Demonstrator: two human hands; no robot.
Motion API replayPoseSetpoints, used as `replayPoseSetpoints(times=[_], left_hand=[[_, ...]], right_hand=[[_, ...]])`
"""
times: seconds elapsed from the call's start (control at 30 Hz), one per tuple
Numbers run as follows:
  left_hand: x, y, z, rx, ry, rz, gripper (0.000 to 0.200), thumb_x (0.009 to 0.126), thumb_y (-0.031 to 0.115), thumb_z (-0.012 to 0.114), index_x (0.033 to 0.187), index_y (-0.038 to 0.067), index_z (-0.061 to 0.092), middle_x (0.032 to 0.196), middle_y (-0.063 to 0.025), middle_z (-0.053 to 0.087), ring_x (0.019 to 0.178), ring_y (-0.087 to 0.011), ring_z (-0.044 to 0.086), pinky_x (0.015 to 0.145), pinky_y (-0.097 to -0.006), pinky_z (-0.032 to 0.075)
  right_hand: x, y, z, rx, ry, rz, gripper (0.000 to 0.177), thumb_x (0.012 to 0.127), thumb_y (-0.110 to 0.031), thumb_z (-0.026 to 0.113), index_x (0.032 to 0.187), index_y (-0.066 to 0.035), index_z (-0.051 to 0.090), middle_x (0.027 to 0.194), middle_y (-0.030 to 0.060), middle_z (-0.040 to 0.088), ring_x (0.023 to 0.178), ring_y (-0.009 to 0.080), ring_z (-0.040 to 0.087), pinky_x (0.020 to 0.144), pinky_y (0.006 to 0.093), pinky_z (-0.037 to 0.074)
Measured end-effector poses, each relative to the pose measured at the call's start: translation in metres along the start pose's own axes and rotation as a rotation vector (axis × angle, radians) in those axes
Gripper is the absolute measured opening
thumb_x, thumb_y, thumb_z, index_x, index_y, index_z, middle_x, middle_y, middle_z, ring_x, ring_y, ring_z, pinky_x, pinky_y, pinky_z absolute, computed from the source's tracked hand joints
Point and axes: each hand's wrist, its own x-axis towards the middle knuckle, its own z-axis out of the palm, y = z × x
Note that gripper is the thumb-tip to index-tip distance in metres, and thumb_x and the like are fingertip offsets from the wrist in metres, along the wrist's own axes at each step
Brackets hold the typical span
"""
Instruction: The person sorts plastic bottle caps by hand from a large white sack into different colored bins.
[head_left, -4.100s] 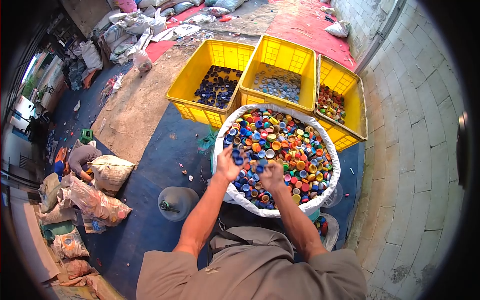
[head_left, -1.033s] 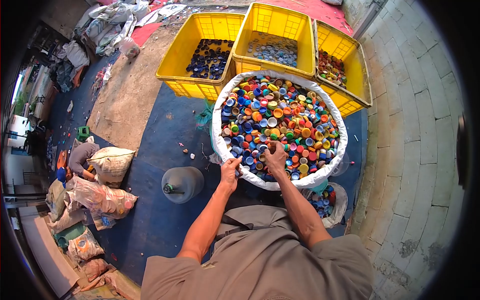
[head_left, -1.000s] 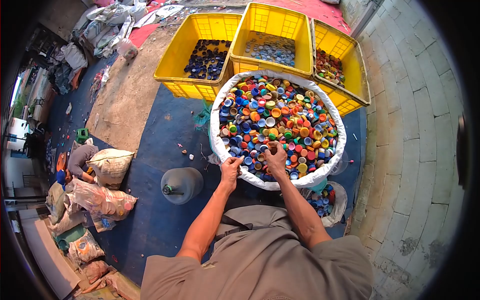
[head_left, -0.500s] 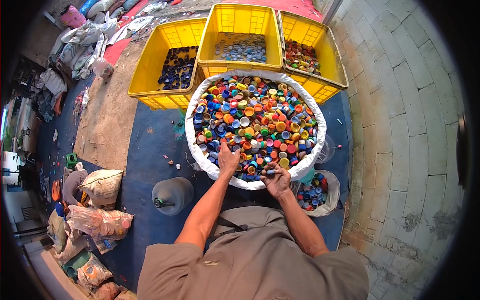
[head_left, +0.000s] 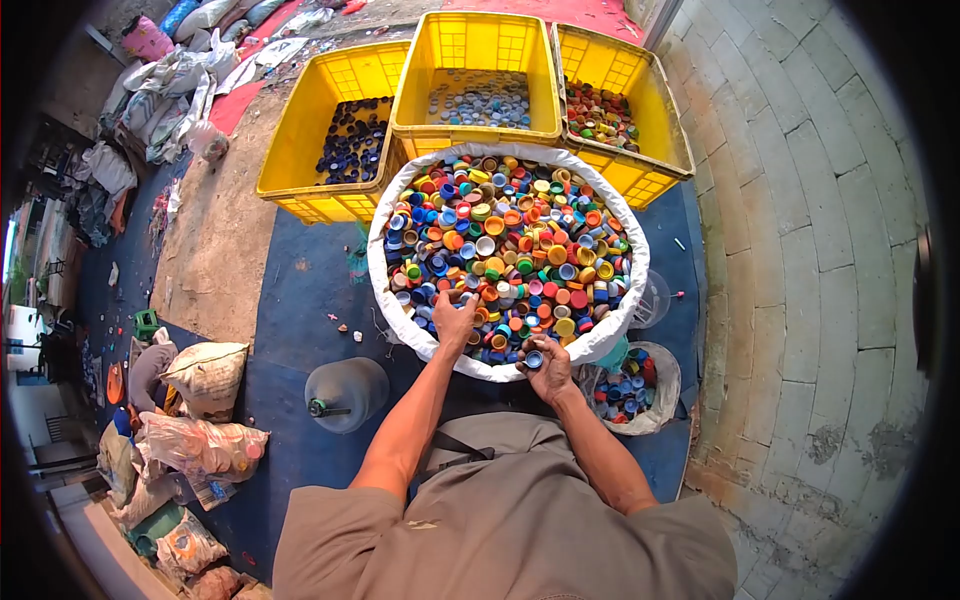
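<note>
Cap (head_left: 534, 360), blue, probably light and stiff, best pinched at its edge, sat in the right hand (head_left: 551, 377), fingers curled, by the sack (head_left: 640, 266); left hand (head_left: 454, 322) hung half-open, seemingly bare, over more caps (head_left: 520, 250)

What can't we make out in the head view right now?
Head view:
- Left hand: whether it pinches anything; its own back covers the grip.
- White-rimmed bag: lower contents, buried under the top caps.
- Blue cap in the right hand: any markings, too small.
- Co-worker: hands, hidden by sacks.
</note>
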Motion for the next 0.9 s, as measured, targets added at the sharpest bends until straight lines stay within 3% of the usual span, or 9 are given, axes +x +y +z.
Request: replayPoseSetpoints(times=[0.1, 0.13, 0.17, 0.3, 0.33, 0.43, 0.47, 0.57, 0.9], left_hand=[[-0.001, 0.012, -0.029, -0.793, -0.315, -0.637, 0.030, 0.080, 0.024, 0.067, 0.103, 0.006, 0.059, 0.083, -0.0035, 0.060, 0.067, -0.0154, 0.055, 0.058, -0.0313, 0.047], [-0.002, 0.008, -0.037, -1.061, -0.399, -0.692, 0.027, 0.084, 0.024, 0.060, 0.105, 0.008, 0.059, 0.082, 0.0001, 0.056, 0.061, -0.0106, 0.047, 0.056, -0.0257, 0.043], [-0.006, 0.007, -0.048, -1.196, -0.447, -0.741, 0.031, 0.086, 0.026, 0.056, 0.108, 0.005, 0.059, 0.083, -0.0005, 0.057, 0.064, -0.0123, 0.051, 0.057, -0.0265, 0.045], [-0.024, 0.019, -0.080, -1.266, -0.445, -0.742, 0.037, 0.086, 0.022, 0.052, 0.116, 0.002, 0.056, 0.096, -0.0065, 0.063, 0.072, -0.0149, 0.056, 0.063, -0.0267, 0.047], [-0.027, 0.019, -0.085, -1.243, -0.445, -0.738, 0.036, 0.086, 0.021, 0.052, 0.117, 0.002, 0.056, 0.097, -0.0066, 0.063, 0.073, -0.0149, 0.056, 0.063, -0.0266, 0.048], [-0.037, 0.022, -0.100, -1.200, -0.457, -0.696, 0.033, 0.086, 0.018, 0.056, 0.117, 0.006, 0.058, 0.099, -0.0022, 0.062, 0.079, -0.0123, 0.056, 0.066, -0.0264, 0.048], [-0.041, 0.025, -0.105, -1.181, -0.455, -0.676, 0.033, 0.086, 0.018, 0.057, 0.117, 0.007, 0.058, 0.098, -0.0009, 0.062, 0.079, -0.0115, 0.056, 0.066, -0.0263, 0.048], [-0.045, 0.017, -0.113, -1.111, -0.440, -0.619, 0.031, 0.086, 0.020, 0.061, 0.115, 0.010, 0.060, 0.094, 0.0039, 0.060, 0.079, -0.0085, 0.053, 0.067, -0.0266, 0.047], [-0.054, 0.005, -0.122, -1.228, -0.410, -0.610, 0.034, 0.092, 0.031, 0.058, 0.117, 0.008, 0.059, 0.087, 0.0051, 0.054, 0.075, -0.0079, 0.051, 0.063, -0.0242, 0.044]], right_hand=[[0.011, 0.000, 0.011, -0.174, 0.026, -0.068, 0.012, 0.086, -0.019, 0.064, 0.087, -0.012, 0.055, 0.071, -0.0012, 0.054, 0.060, 0.0108, 0.055, 0.050, 0.0260, 0.044], [0.016, 0.000, 0.015, -0.312, 0.037, -0.090, 0.014, 0.085, -0.019, 0.066, 0.084, -0.011, 0.055, 0.071, -0.0007, 0.054, 0.060, 0.0100, 0.054, 0.049, 0.0250, 0.043], [0.021, 0.000, 0.019, -0.450, 0.046, -0.113, 0.015, 0.084, -0.018, 0.068, 0.082, -0.011, 0.056, 0.071, -0.0003, 0.054, 0.059, 0.0091, 0.053, 0.048, 0.0239, 0.042], [0.051, 0.008, 0.040, -0.979, 0.102, -0.432, 0.022, 0.079, -0.019, 0.072, 0.087, -0.002, 0.061, 0.080, 0.0040, 0.064, 0.067, 0.0144, 0.060, 0.060, 0.0276, 0.049], [0.052, 0.005, 0.048, -1.201, 0.096, -0.621, 0.025, 0.075, -0.016, 0.071, 0.092, 0.000, 0.062, 0.085, 0.0083, 0.067, 0.075, 0.0205, 0.064, 0.070, 0.0311, 0.051], [0.081, 0.010, 0.061, -1.228, 0.055, -0.702, 0.024, 0.074, -0.013, 0.070, 0.092, -0.001, 0.062, 0.090, 0.0124, 0.067, 0.083, 0.0249, 0.065, 0.076, 0.0354, 0.051], [0.088, 0.009, 0.063, -1.364, 0.060, -0.755, 0.025, 0.077, -0.010, 0.070, 0.098, 0.001, 0.061, 0.098, 0.0134, 0.068, 0.093, 0.0241, 0.066, 0.083, 0.0344, 0.051], [0.110, 0.013, 0.072, -1.382, 0.006, -0.882, 0.032, 0.076, -0.007, 0.070, 0.105, 0.002, 0.057, 0.100, 0.0159, 0.067, 0.096, 0.0279, 0.066, 0.083, 0.0359, 0.051], [0.125, 0.013, 0.101, -1.707, 0.123, -0.706, 0.035, 0.081, -0.017, 0.066, 0.112, -0.008, 0.054, 0.098, 0.0120, 0.069, 0.092, 0.0340, 0.065, 0.078, 0.0440, 0.050]])
